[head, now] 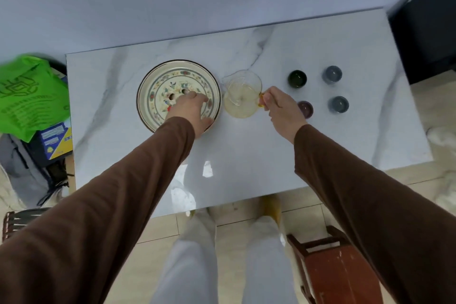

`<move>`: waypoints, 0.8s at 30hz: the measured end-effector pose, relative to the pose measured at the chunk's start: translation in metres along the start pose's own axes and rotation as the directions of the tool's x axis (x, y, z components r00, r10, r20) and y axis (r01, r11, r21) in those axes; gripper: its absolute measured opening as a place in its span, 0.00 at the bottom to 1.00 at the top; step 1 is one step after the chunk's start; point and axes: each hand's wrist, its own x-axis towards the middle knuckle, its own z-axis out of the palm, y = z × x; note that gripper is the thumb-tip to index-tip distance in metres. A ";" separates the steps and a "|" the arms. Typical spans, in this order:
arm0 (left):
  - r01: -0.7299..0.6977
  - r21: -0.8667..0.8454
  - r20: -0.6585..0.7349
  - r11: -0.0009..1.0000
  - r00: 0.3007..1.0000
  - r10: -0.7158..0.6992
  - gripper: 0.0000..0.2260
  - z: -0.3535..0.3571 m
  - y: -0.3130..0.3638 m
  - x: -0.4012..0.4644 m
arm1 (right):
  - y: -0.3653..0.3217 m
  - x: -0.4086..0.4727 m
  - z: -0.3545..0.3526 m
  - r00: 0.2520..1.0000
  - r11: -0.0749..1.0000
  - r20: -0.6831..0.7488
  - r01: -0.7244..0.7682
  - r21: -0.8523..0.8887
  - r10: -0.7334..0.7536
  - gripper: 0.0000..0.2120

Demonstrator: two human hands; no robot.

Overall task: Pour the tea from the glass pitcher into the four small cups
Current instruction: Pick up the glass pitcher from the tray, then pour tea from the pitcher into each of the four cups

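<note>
A glass pitcher (240,95) with pale yellow tea stands upright on the marble table (246,155), just right of a round flowered tea tray (153,91). My right hand (281,111) pinches the pitcher's amber handle. My left hand (193,112) rests flat on the tray's near right part, fingers spread, holding nothing. Four small cups stand to the right: a dark green cup (297,78), a grey-blue cup (332,74), a purple cup (306,108) partly hidden behind my right hand, and a second grey-blue cup (338,104).
A green bag (27,94) and a blue-and-yellow box (55,140) lie beside the table's left edge. A dark cabinet (427,32) stands at the back right. A red-brown wooden stool (338,271) sits near my right leg, below the table's front edge.
</note>
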 end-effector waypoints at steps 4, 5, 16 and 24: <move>0.008 0.004 -0.014 1.000 1.000 -0.008 0.25 0.013 0.048 0.000 | 0.016 -0.007 -0.044 0.999 0.999 0.007 0.035 -0.009 -0.035 0.14; 0.011 0.011 -0.021 1.000 1.000 -0.010 0.26 0.016 0.060 0.000 | 0.021 -0.008 -0.056 0.999 0.999 0.008 0.038 -0.028 -0.038 0.14; 0.051 -0.022 -0.040 0.998 0.998 -0.051 0.27 0.039 0.154 0.015 | 0.050 0.000 -0.148 0.999 0.994 -0.029 0.036 -0.104 -0.039 0.14; 0.013 -0.010 -0.049 1.000 0.999 -0.014 0.28 0.039 0.175 0.050 | 0.059 0.022 -0.163 0.999 0.998 -0.040 0.015 -0.069 -0.018 0.14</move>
